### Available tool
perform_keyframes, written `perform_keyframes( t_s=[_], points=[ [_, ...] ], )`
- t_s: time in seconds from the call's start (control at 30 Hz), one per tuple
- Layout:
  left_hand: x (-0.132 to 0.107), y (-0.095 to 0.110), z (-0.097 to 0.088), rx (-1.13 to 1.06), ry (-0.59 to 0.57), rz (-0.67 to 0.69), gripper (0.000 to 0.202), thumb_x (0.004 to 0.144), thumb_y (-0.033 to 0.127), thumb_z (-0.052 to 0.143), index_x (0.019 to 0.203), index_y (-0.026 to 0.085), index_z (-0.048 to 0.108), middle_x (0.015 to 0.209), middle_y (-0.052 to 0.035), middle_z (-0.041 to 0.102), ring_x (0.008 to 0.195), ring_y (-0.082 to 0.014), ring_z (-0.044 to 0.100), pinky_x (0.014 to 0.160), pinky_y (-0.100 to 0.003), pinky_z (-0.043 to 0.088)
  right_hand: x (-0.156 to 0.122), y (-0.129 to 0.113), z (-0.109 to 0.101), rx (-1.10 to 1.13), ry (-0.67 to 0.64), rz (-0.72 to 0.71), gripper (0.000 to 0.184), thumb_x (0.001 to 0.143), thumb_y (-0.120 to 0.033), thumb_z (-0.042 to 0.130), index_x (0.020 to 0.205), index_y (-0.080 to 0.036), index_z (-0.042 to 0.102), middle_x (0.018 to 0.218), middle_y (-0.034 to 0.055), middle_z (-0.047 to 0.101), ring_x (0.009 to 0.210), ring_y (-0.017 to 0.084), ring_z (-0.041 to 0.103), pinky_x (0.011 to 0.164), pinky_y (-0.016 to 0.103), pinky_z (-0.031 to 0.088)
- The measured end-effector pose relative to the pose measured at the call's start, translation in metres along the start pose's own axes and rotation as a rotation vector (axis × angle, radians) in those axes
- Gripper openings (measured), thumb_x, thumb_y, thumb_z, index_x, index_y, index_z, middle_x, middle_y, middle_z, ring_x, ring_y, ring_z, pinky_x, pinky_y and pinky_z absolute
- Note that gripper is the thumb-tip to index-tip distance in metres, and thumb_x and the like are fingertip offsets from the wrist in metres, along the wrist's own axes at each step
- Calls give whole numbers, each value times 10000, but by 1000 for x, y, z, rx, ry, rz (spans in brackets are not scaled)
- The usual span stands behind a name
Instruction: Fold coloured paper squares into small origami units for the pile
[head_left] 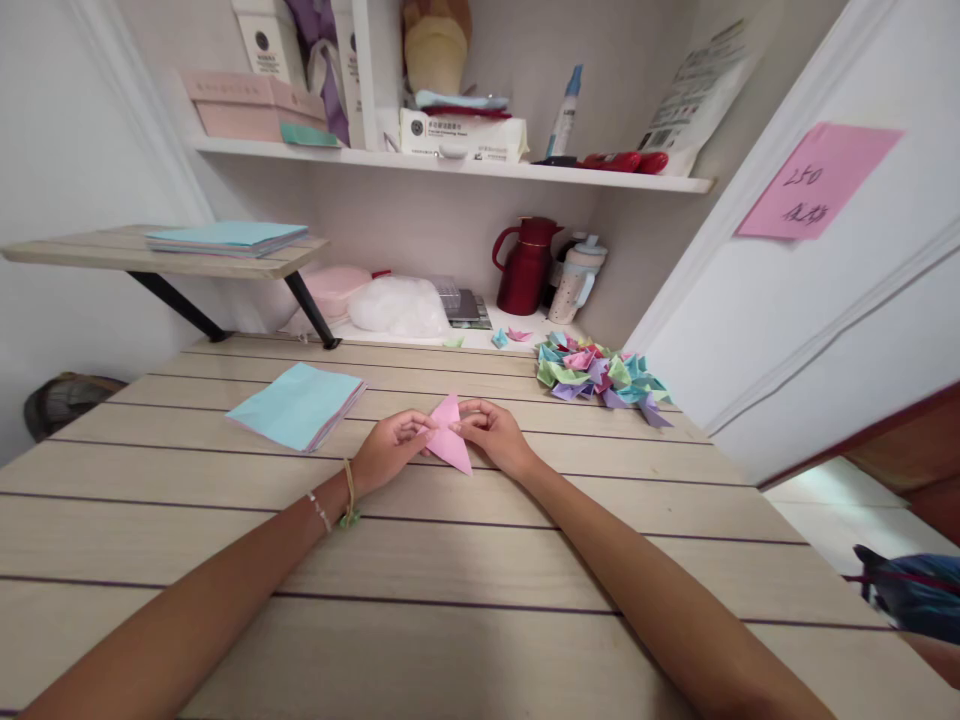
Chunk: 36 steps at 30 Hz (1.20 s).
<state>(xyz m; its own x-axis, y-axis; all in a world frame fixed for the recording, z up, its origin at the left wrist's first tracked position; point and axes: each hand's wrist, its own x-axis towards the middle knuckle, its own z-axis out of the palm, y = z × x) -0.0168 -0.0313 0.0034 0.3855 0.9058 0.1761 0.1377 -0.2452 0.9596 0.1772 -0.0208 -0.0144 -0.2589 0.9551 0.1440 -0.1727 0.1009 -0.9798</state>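
Beneath the fingers, we see the wide slatted table point(450, 560). Beyond and above them runs the white shelf point(540, 172). To their left and farther off is a raised stand point(90, 248) bearing a stack of paper sheets point(229, 237), blue on top. Right of the fingers and farther back, we find a loose heap of folded paper point(592, 372) in many colours. High beyond them to the left, a pink box point(251, 105) sits on the shelf; we cannot tell its contents. Farther back than the fingers, a bulging white bag point(401, 305) lies left of a red jug point(523, 275), with a lidded cup point(574, 280) just beside the jug on the right; what these hold, we cannot see. Left of the fingers and slightly beyond, a second paper stack point(300, 405) rests on the table, blue uppermost. Our left hand point(390, 448) and right hand point(495, 436) grip opposite sides of a folded pink paper point(451, 455), thumbs in front, just above the table and between the fingers.
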Motion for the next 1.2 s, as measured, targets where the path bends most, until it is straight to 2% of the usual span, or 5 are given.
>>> perform_keyframes(
  t_s=[0.27,0.53,0.67,1.03,1.2],
  points=[
    [-1,-3,0,-8,-42,18,175,761,284,579,857,137,586,714,-23,623,651,-122,595,633,-246,481,1,2,-1,-11,27,9,340,546,-293,765,828,-171,621,621,-7,658,544,118,569,581,241,436],
    [-2,0,0,-81,-100,8,153,739,263,617,823,135,600,749,-22,637,644,-110,602,644,-249,494,2,4,-4,57,-58,-10,209,574,-286,753,624,-148,604,580,-32,578,504,71,473,519,209,348],
    [-3,-1,1,-110,-107,-17,153,718,256,640,804,133,612,770,-25,649,658,-116,615,659,-257,503,2,4,-6,65,-68,-27,224,613,-322,727,607,-144,592,549,-42,533,482,62,416,500,207,308],
    [-4,2,3,-90,-93,-53,196,707,305,645,806,138,623,784,-31,642,662,-125,619,667,-276,519,0,1,-3,-36,-66,-26,288,652,-396,684,599,-144,556,566,-41,489,519,74,402,546,220,314],
    [-4,1,3,-82,-91,-39,211,706,320,640,808,137,619,790,-35,635,664,-124,609,670,-282,524,-1,-4,-1,-72,-51,-33,317,661,-424,668,589,-146,533,546,-49,446,504,69,362,521,215,284]
  ],
)
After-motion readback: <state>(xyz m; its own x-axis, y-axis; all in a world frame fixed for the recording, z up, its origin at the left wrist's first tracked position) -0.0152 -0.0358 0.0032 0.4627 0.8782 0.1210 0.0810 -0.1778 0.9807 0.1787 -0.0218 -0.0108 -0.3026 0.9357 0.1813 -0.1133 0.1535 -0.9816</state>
